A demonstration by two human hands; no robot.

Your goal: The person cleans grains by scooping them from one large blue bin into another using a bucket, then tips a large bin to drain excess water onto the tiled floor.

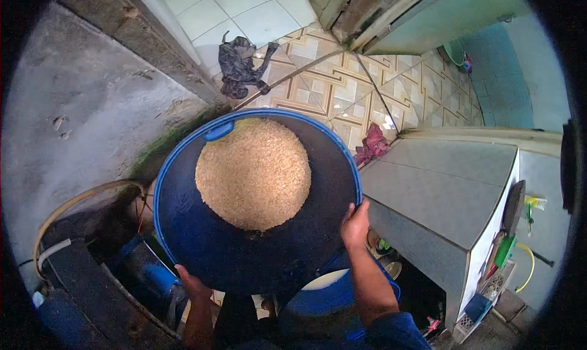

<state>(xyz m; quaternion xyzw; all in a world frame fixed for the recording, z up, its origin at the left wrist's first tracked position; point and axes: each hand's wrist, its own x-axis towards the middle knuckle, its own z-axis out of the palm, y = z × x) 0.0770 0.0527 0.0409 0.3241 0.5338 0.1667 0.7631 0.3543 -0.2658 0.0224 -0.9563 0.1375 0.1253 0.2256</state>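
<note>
A large round blue plastic tub [324,227] fills the middle of the view, its wide mouth facing up toward me. Inside lies a heap of small pale tan beans or grains [254,172], spread over the far part of the tub. They are too small to name for certain. My right hand [354,226] grips the rim on the right side, thumb up along the edge. At the near left rim, my left hand [194,286] is closed on the tub, its fingers partly hidden beneath. A blue handle [219,131] shows at the far rim.
A second blue container [321,304] stands below, near my legs. Grey tiled counter [437,191] stands at right, a rough concrete wall [98,123] at left. A black plastic bag [241,65] and a reddish bag [373,144] lie on the tiled floor. A hose [61,209] curves at left.
</note>
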